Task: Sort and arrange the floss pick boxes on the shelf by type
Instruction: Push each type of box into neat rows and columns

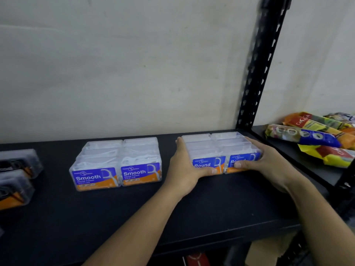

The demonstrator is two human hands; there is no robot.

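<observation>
On the black shelf (211, 204) stand two blocks of clear floss pick boxes with blue and orange labels. The "Round" boxes (219, 148) form two rows side by side at the right. My left hand (187, 166) presses flat against their left side, thumb across the front label. My right hand (269, 162) lies along their right side, thumb on the front of the right row. The "Smooth" boxes (117, 162) stand in two rows to the left, apart from both hands. Dark floss pick boxes (17, 175) sit at the far left edge.
A black perforated upright post (259, 73) stands behind the Round boxes at the right. Beyond it, colourful snack packets (315, 137) lie on the neighbouring shelf. A pale wall closes the back. A red item (196, 260) shows on the level below.
</observation>
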